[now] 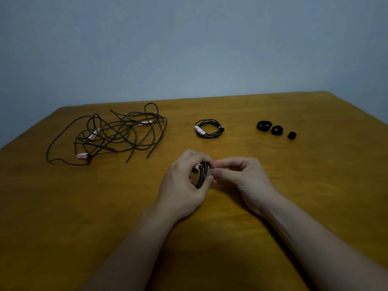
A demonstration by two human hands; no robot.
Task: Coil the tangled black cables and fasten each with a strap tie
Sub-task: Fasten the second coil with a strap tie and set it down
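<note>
Above the middle of the wooden table [273, 206], my left hand [180, 185] grips a small coil of black cable [202, 175] that carries a white and red label. My right hand [241, 175] pinches a strap tie [211, 172] against the coil's right side; the strap is mostly hidden by my fingers. A pile of tangled black cables [117, 133] with three white and red labels lies at the far left. A fastened coil [209, 128] lies beyond my hands.
Three black strap ties lie in a row at the far right: a large one [264, 126], a middle one [277, 130] and a small rolled one [292, 135]. A plain grey wall stands behind the table's far edge.
</note>
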